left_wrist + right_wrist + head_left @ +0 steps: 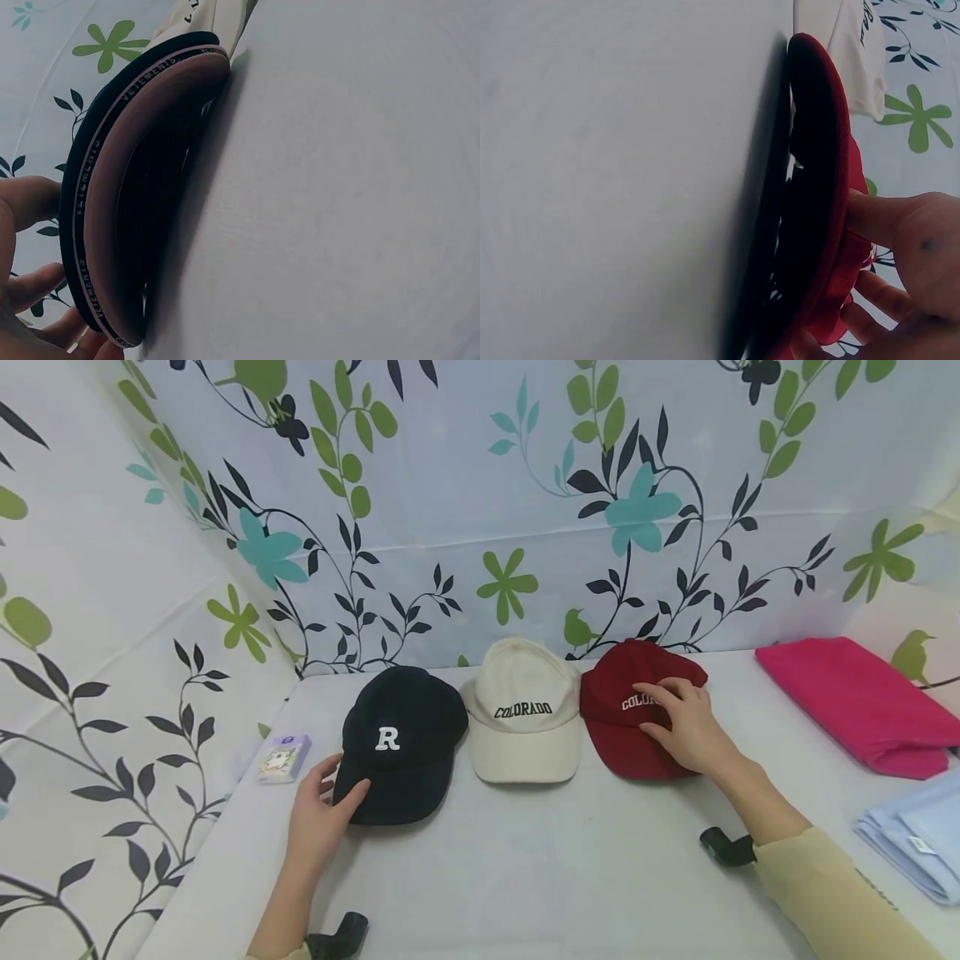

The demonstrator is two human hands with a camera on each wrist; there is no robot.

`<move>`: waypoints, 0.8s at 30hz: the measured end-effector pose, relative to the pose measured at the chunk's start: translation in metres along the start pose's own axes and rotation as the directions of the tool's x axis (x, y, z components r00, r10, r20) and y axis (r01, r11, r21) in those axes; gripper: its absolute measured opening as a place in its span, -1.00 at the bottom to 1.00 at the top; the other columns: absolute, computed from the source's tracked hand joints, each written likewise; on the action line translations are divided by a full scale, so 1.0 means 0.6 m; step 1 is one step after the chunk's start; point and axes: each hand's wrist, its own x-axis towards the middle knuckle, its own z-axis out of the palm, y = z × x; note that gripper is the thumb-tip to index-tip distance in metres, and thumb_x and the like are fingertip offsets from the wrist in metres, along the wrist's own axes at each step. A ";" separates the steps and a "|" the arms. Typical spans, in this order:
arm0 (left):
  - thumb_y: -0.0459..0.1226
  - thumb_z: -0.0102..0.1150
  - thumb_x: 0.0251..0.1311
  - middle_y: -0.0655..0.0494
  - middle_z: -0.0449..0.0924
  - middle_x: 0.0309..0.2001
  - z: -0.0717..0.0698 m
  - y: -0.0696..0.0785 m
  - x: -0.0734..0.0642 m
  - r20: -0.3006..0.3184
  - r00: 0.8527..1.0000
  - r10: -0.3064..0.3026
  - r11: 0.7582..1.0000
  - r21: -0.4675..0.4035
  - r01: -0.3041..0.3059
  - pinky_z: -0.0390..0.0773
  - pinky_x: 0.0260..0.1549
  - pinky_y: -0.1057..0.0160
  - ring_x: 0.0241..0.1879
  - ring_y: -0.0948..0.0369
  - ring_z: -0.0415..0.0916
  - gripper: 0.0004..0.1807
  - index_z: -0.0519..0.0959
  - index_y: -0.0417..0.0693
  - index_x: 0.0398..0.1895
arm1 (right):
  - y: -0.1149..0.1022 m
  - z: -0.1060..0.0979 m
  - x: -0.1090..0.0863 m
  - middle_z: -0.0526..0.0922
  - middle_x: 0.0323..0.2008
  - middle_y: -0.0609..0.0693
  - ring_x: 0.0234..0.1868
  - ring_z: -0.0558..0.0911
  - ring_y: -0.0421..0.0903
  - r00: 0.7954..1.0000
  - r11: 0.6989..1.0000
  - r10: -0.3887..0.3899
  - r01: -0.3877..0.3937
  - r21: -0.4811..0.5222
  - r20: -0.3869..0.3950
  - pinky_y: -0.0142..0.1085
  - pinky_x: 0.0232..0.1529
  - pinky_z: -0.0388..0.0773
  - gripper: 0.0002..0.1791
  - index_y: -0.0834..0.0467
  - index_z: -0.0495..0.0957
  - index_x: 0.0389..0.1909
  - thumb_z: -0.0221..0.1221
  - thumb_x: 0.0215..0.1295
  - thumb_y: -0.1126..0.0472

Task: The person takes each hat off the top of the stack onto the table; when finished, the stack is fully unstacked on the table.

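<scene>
Three baseball caps lie in a row on the white-covered table in the head view. At the left is a black cap [405, 735] with a white R. My left hand [318, 814] touches its left side, thumb on the brim and loosely bent fingers along the edge. The left wrist view shows the black cap's underside and lettered tape [84, 176]. A cream cap [525, 756] marked COLORADO sits in the middle, touched by neither hand. On the red cap [618, 739] rests my right hand [693, 731], thumb against the brim and fingers over the crown, partly covering its lettering.
A small lilac pack [285, 760] lies left of the black cap. Folded pink cloth [847, 702] and folded light blue cloth [915, 843] lie at the right. A leaf-patterned curtain [465, 493] hangs behind the caps. A dark curved wrist mount [723, 847] shows beside the right sleeve.
</scene>
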 end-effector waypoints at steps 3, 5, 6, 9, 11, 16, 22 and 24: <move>-0.12 0.26 0.36 -0.26 0.12 0.47 -0.002 -0.004 0.001 0.021 0.999 -0.030 1.000 -0.009 0.030 0.28 0.33 -0.15 0.38 -0.19 0.17 -0.24 0.18 -0.16 0.51 | 0.004 0.000 0.003 0.26 0.21 0.39 0.26 0.16 0.45 1.000 1.000 -0.003 0.003 0.001 0.000 0.35 -0.03 0.50 -0.33 0.23 0.36 0.38 0.33 0.23 0.37; -0.09 0.26 0.36 -0.28 0.09 0.47 -0.002 -0.006 0.001 0.034 0.998 -0.047 0.999 -0.014 0.047 0.28 0.32 -0.17 0.38 -0.20 0.16 -0.21 0.16 -0.17 0.52 | 0.006 0.001 0.004 0.26 0.21 0.39 0.26 0.16 0.45 1.000 1.000 -0.003 0.003 0.003 0.000 0.35 -0.02 0.50 -0.33 0.23 0.36 0.37 0.33 0.23 0.36; -0.08 0.26 0.36 -0.28 0.09 0.48 -0.002 -0.007 0.001 0.035 0.998 -0.053 0.998 -0.016 0.054 0.28 0.32 -0.18 0.38 -0.21 0.16 -0.21 0.15 -0.17 0.52 | 0.007 0.001 0.004 0.26 0.21 0.39 0.26 0.16 0.45 1.000 1.000 0.000 0.000 0.006 0.002 0.35 -0.02 0.50 -0.32 0.23 0.36 0.38 0.33 0.23 0.36; -0.07 0.26 0.36 -0.29 0.10 0.47 -0.002 -0.010 0.001 0.030 0.997 -0.072 0.997 -0.025 0.073 0.28 0.31 -0.19 0.37 -0.21 0.18 -0.21 0.16 -0.16 0.52 | 0.007 -0.001 0.004 0.25 0.23 0.39 0.27 0.15 0.45 1.000 1.000 0.018 -0.018 0.016 0.014 0.34 -0.04 0.52 -0.31 0.21 0.34 0.39 0.33 0.24 0.34; -0.05 0.27 0.35 -0.29 0.12 0.47 0.001 -0.012 0.001 0.033 0.996 -0.085 0.996 -0.034 0.086 0.29 0.31 -0.17 0.36 -0.20 0.20 -0.19 0.15 -0.17 0.52 | 0.008 -0.003 0.001 0.24 0.24 0.40 0.27 0.15 0.45 0.999 0.999 0.031 -0.031 0.024 0.015 0.34 -0.03 0.51 -0.31 0.21 0.34 0.40 0.33 0.25 0.33; 0.01 0.28 0.32 -0.26 0.17 0.45 0.004 -0.016 0.001 0.036 0.994 -0.100 0.993 -0.054 0.102 0.29 0.32 -0.11 0.35 -0.15 0.23 -0.15 0.16 -0.19 0.51 | 0.006 -0.007 -0.005 0.25 0.24 0.40 0.24 0.16 0.44 0.999 0.998 0.038 -0.037 0.043 -0.006 0.35 -0.04 0.47 -0.32 0.20 0.34 0.41 0.32 0.28 0.30; 0.01 0.28 0.33 -0.22 0.23 0.42 0.001 -0.017 0.000 0.028 0.994 -0.103 0.992 -0.064 0.105 0.26 0.34 -0.08 0.35 -0.11 0.22 -0.15 0.17 -0.20 0.51 | -0.013 -0.009 -0.004 0.26 0.26 0.36 0.26 0.17 0.45 0.999 0.999 0.032 -0.031 0.011 -0.040 0.50 -0.04 0.31 -0.30 0.14 0.35 0.41 0.35 0.25 0.26; 0.01 0.28 0.33 -0.23 0.23 0.42 0.001 -0.018 -0.001 0.029 0.994 -0.105 0.992 -0.070 0.107 0.25 0.34 -0.07 0.35 -0.11 0.21 -0.15 0.17 -0.21 0.50 | -0.026 -0.008 -0.001 0.29 0.25 0.35 0.28 0.17 0.45 0.998 1.000 0.020 -0.020 0.001 -0.057 0.53 -0.03 0.24 -0.31 0.12 0.37 0.39 0.35 0.24 0.26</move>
